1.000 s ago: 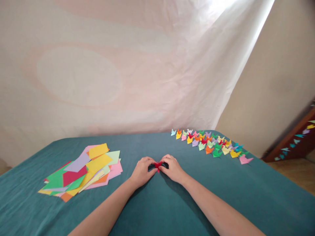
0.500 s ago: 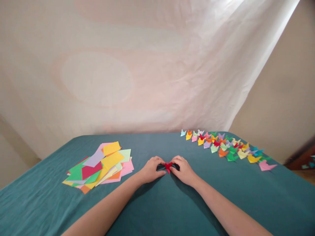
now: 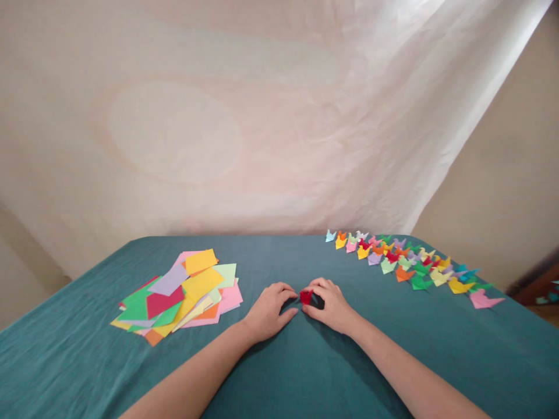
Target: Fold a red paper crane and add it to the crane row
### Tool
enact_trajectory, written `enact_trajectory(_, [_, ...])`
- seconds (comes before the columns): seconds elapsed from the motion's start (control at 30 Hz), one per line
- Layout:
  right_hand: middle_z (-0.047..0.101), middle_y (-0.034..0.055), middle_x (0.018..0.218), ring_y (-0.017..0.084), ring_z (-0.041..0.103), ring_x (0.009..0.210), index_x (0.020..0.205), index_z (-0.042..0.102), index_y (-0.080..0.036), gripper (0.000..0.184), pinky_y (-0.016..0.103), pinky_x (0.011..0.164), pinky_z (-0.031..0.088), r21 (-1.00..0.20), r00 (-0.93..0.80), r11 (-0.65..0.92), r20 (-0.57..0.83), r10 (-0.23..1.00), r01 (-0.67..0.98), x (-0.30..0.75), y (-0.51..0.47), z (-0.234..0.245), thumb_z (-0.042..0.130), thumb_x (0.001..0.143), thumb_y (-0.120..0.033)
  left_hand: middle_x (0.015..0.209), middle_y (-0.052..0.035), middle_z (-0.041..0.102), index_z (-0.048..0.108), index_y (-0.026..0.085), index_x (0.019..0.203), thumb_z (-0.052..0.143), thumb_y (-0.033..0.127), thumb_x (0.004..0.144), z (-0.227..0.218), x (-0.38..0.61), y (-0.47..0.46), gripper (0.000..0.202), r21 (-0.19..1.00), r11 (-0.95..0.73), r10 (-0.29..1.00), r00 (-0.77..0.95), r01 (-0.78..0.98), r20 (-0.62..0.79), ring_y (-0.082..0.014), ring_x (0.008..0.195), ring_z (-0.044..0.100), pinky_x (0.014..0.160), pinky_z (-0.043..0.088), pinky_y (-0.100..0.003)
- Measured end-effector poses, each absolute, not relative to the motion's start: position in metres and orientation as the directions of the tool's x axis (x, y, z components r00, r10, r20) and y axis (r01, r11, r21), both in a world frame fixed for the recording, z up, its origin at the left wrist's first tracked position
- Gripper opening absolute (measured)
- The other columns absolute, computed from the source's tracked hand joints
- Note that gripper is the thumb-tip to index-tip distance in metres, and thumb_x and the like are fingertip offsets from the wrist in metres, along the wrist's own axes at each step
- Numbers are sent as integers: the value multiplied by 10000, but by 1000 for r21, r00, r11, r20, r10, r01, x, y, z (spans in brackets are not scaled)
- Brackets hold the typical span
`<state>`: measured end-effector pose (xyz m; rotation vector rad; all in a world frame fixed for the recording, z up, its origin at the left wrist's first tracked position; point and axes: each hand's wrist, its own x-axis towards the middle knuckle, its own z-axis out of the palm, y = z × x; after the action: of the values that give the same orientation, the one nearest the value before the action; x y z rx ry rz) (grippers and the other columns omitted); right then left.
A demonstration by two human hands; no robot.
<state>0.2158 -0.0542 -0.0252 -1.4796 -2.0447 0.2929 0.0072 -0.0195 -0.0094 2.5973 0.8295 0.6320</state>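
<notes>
Red paper (image 3: 306, 297): small folded piece at the dial's centre, between the hands
Right hand (image 3: 331, 304): at three o'clock, pinching the red paper between thumb and fingers
Left hand (image 3: 269, 314): toward eight o'clock, thumb and fingertips a narrow gap apart, seemingly just clear of the paper
Shaping: best done with a light, steady right pinch, the left fingertips pressing one fold at a time
Sheets (image 3: 201, 284): loose pile, nine o'clock
Paper birds (image 3: 421, 283): rows toward two o'clock
</notes>
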Motion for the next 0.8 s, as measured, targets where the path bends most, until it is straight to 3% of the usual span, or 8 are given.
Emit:
enact_trajectory(0.2, [572,55,1057,245,509,999,1110,604,-279,460,408,882,376,-579,-226,379,320,920,722,223,-54,-26,702,689,-436,1131,-63,543,571,234,1120,532,298,847,-7,7,-22,283,431,-773,611,731,466,305,-213,1058,497,950,395,-365])
enact_trajectory(0.37, [589,48,969,178,566,879,1056,615,-209,286,320,809,446,-738,-173,360,320,931,571,228,-49,-25,609,786,-301,1137,-61,539,564,234,1126,526,303,854,-8,6,-22,283,419,-777,608,732,470,306,-211,1062,495,952,392,-364])
enact_trajectory(0.53, [615,37,909,182,570,875,895,659,-204,139,324,827,433,-686,-222,390,325,919,614,227,-47,-18,618,764,-229,1142,-61,537,565,232,1119,528,302,854,-8,6,-21,277,408,-778,608,736,477,299,-213,1065,493,951,392,-365])
enact_trajectory(0.8, [612,37,857,176,571,833,769,640,-192,53,311,795,436,-676,-197,397,356,914,621,224,-47,-21,592,781,-211,1138,-64,541,570,239,1118,524,299,853,-5,6,-22,275,418,-774,611,734,475,296,-221,1067,495,951,392,-379])
